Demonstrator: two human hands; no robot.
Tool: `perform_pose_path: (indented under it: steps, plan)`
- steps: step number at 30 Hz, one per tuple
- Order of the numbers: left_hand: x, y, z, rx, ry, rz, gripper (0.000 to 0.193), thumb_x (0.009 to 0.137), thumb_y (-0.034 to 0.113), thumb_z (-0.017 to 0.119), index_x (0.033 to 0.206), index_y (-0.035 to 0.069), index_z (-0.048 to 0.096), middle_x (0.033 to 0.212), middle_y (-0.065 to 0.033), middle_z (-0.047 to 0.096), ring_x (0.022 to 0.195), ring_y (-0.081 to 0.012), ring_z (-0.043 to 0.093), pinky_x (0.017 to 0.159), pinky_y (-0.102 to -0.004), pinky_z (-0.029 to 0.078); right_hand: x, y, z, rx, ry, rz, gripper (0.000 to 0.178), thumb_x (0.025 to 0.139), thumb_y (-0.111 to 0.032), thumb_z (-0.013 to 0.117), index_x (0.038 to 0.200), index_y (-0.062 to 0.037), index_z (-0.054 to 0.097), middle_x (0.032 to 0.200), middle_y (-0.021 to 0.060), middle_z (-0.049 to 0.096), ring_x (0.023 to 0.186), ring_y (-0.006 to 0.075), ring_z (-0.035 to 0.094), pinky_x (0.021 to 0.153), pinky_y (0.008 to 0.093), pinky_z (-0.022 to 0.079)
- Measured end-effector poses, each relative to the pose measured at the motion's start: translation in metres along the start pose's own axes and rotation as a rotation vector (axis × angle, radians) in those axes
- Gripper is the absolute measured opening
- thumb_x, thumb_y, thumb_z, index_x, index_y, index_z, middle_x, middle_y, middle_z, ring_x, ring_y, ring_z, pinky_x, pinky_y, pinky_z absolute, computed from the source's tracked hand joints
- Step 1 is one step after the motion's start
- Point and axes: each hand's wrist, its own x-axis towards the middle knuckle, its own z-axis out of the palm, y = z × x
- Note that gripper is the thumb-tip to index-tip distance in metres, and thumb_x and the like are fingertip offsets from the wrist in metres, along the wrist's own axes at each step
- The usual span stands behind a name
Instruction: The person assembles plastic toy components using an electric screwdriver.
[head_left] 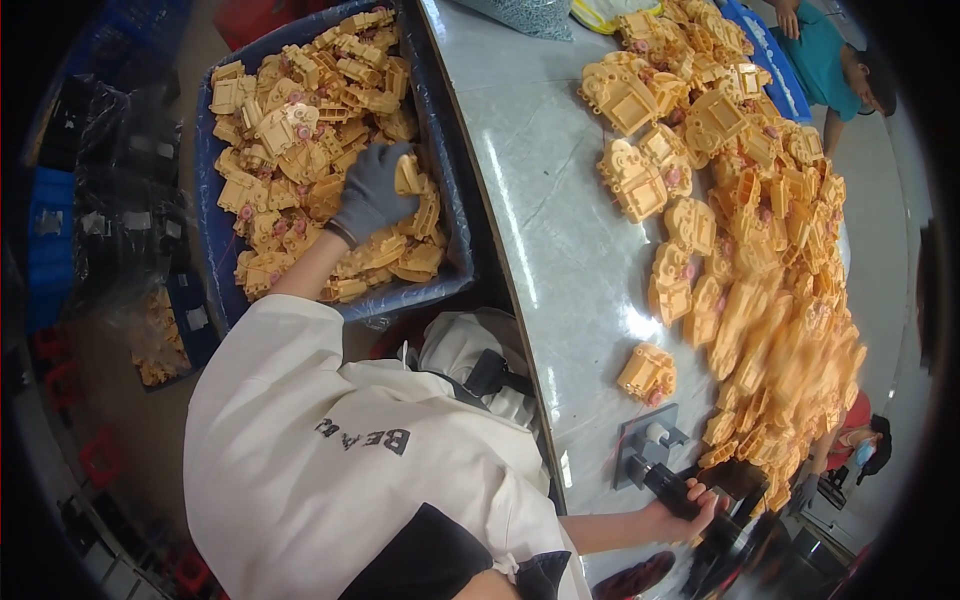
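While the right hand (700, 512) wraps its fingers around a black handle (668, 488), the nearer, gloved left hand (375, 195) is inside the blue-lined bin (438, 140), a yellow plastic housing (408, 176) just right of its fingers (whether clamped, I cannot tell), long axis pointing forward.
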Motion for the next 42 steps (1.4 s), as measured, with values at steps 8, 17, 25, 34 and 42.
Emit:
perform_pose_path:
  steps: [8, 17, 25, 34, 42]
  plan:
    - [0.060, -0.114, -0.045, 0.546, 0.423, 0.005, 0.070, 0.070, 0.041, 0.064, 0.131, 0.019, 0.037, 0.117, -0.0099, 0.044, 0.108, -0.0288, 0.042, 0.091, -0.0443, 0.035, 0.006, 0.001, -0.011, 0.017, 0.015, -0.008, 0.032, 0.080, -0.007, 0.051, 0.110, -0.0018, 0.043, 0.067, 0.0016, 0.042, 0.061, 0.0124, 0.041, 0.067, 0.0290, 0.037]
    - [0.115, -0.138, -0.036, 0.582, 0.558, -0.149, 0.053, 0.084, 0.044, 0.048, 0.129, 0.018, 0.040, 0.127, -0.0111, 0.039, 0.111, -0.0318, 0.039, 0.092, -0.0493, 0.033, -0.001, -0.004, 0.002, 0.000, -0.006, -0.008, 0.032, 0.080, -0.008, 0.052, 0.110, -0.0021, 0.043, 0.067, 0.0007, 0.042, 0.061, 0.0122, 0.041, 0.067, 0.0287, 0.039]
    - [0.071, -0.089, -0.048, 0.575, 0.610, 0.050, 0.071, 0.079, 0.060, 0.049, 0.132, 0.015, 0.035, 0.131, -0.0150, 0.030, 0.120, -0.0332, 0.029, 0.099, -0.0523, 0.021, 0.003, -0.005, -0.007, 0.001, 0.055, -0.004, 0.031, 0.079, -0.008, 0.053, 0.108, -0.0024, 0.042, 0.064, -0.0001, 0.039, 0.058, 0.0117, 0.040, 0.066, 0.0275, 0.037]
    - [-0.046, -0.004, -0.048, 0.564, -0.262, -0.275, 0.076, 0.071, 0.055, 0.060, 0.133, 0.018, 0.037, 0.127, -0.0153, 0.040, 0.121, -0.0319, 0.034, 0.097, -0.0494, 0.032, 0.004, -0.002, -0.011, 0.039, 0.016, 0.021, 0.032, 0.078, -0.007, 0.053, 0.108, -0.0016, 0.043, 0.065, 0.0012, 0.039, 0.060, 0.0125, 0.040, 0.066, 0.0280, 0.036]
    - [-0.037, -0.094, -0.046, 0.113, -0.036, -0.159, 0.058, 0.068, 0.029, 0.070, 0.119, 0.009, 0.050, 0.108, -0.0168, 0.052, 0.102, -0.0312, 0.049, 0.086, -0.0396, 0.043, 0.003, -0.001, -0.021, 0.056, 0.020, 0.004, 0.031, 0.079, -0.008, 0.052, 0.108, -0.0003, 0.043, 0.066, 0.0015, 0.039, 0.061, 0.0126, 0.041, 0.066, 0.0278, 0.036]
